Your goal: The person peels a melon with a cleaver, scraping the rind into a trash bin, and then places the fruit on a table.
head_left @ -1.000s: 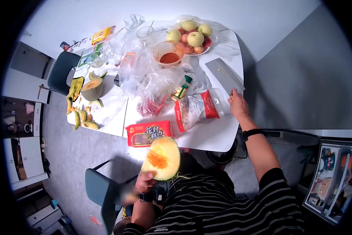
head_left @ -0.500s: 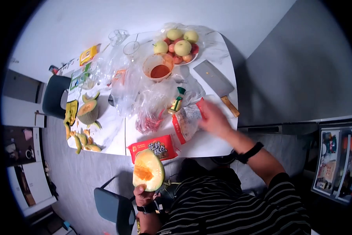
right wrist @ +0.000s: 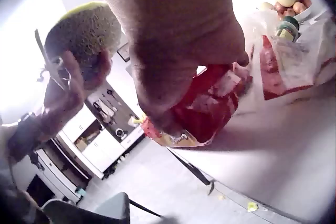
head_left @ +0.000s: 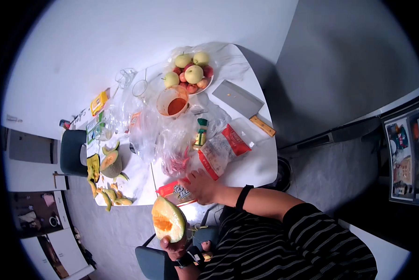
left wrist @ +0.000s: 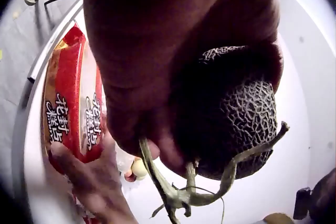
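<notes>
My left hand point(head_left: 174, 249) holds a cut melon half point(head_left: 168, 219) below the table's near edge, its orange flesh facing up. In the left wrist view its netted rind point(left wrist: 252, 113) and dry stem point(left wrist: 178, 199) show beside the palm. My right hand point(head_left: 202, 187) grips the red package point(head_left: 176, 196) at that edge. The right wrist view has its thumb and fingers around the crumpled red wrapper point(right wrist: 205, 103); part of the wrapper is hidden by the hand. A red and white bag point(head_left: 214, 158) lies just beyond.
A cleaver point(head_left: 239, 99) with a wooden handle lies at the table's right. Behind are a fruit plate point(head_left: 208, 86), a tub with red sauce point(head_left: 160, 105) and plastic bags. Another melon piece point(head_left: 112, 166) and rinds point(head_left: 107, 196) lie left. A chair point(head_left: 155, 263) stands below.
My right hand has let go of the cleaver's handle and moved left across the bag to the red package, which it now grips. The left hand still holds the melon half.
</notes>
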`<state>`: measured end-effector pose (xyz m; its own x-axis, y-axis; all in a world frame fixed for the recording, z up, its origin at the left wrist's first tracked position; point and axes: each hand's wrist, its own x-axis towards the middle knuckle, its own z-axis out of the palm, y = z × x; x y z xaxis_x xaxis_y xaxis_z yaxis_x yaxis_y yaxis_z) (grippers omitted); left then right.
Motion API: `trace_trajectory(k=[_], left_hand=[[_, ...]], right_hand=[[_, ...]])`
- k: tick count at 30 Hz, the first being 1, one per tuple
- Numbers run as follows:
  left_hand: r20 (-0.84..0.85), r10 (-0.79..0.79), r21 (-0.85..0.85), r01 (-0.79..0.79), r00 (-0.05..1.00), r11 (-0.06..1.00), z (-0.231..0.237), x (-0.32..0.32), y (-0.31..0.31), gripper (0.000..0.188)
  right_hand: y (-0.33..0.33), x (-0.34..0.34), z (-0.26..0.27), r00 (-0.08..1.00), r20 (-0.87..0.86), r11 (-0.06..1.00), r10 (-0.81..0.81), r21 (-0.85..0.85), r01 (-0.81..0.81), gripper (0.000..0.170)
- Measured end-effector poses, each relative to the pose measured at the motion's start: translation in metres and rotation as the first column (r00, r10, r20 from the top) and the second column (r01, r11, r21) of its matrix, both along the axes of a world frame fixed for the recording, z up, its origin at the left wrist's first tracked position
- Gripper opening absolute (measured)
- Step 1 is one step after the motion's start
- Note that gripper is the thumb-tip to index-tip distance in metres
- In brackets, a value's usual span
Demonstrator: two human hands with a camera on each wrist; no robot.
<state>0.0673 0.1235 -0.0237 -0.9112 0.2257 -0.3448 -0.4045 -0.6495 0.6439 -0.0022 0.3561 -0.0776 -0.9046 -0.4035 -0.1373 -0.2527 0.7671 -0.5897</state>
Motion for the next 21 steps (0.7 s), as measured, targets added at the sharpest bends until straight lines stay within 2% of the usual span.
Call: trace_trajectory(k=[3, 7, 8, 10, 11, 13, 17, 18, 19, 20, 21], left_hand=[[0.011, -0.023, -0.024, 0.023, 1.0, 0.999, 0.001, 0.001, -0.004, 0.085], [-0.065, -0.116, -0.024, 0.115, 0.991, 0.993, 0.017, -0.012, 0.007, 0.086], [-0.065, -0.098, 0.002, 0.099, 0.993, 0.995, 0.018, -0.014, 0.012, 0.088], [-0.094, -0.231, 0.131, 0.242, 0.968, 0.961, 0.017, -0.025, 0.023, 0.09], [-0.099, -0.269, 0.153, 0.282, 0.958, 0.947, 0.018, -0.027, 0.033, 0.09], [-0.113, -0.329, 0.162, 0.344, 0.937, 0.925, 0.018, -0.03, 0.053, 0.089], [-0.122, -0.475, 0.169, 0.49, 0.871, 0.855, 0.008, -0.027, 0.103, 0.087], [0.038, -0.361, 0.035, 0.36, 0.932, 0.932, 0.011, -0.017, 0.12, 0.086], [0.171, -0.206, -0.13, 0.229, 0.964, 0.965, 0.02, -0.004, 0.134, 0.085], [0.185, -0.293, 0.096, 0.28, 0.938, 0.955, 0.025, 0.003, 0.151, 0.087], [-0.133, -0.605, 0.227, 0.618, 0.785, 0.753, 0.019, 0.005, 0.187, 0.089]], right_hand=[[0.008, 0.012, 0.028, 0.999, 0.037, 0.998, -0.014, -0.055, 0.016, 0.076], [0.054, 0.047, 0.04, 0.984, -0.143, 0.985, -0.104, -0.153, 0.081, 0.072], [0.071, 0.062, 0.047, 0.985, -0.079, 0.977, -0.154, -0.159, 0.14, 0.075], [0.115, 0.092, 0.091, 0.966, 0.046, 0.952, -0.254, -0.165, 0.259, 0.082], [0.136, 0.111, 0.097, 0.951, -0.004, 0.936, -0.31, -0.178, 0.305, 0.075], [0.179, 0.15, 0.125, 0.908, 0.105, 0.893, -0.405, -0.168, 0.418, 0.08], [0.251, 0.25, 0.16, 0.745, 0.082, 0.724, -0.662, -0.186, 0.664, 0.084], [0.269, 0.277, 0.165, 0.707, 0.082, 0.679, -0.703, -0.221, 0.7, 0.084], [0.286, 0.302, 0.172, 0.672, 0.085, 0.635, -0.736, -0.258, 0.728, 0.085], [0.302, 0.326, 0.185, 0.62, 0.127, 0.569, -0.775, -0.289, 0.77, 0.085], [0.32, 0.351, 0.189, 0.587, 0.116, 0.535, -0.801, -0.303, 0.789, 0.085]])
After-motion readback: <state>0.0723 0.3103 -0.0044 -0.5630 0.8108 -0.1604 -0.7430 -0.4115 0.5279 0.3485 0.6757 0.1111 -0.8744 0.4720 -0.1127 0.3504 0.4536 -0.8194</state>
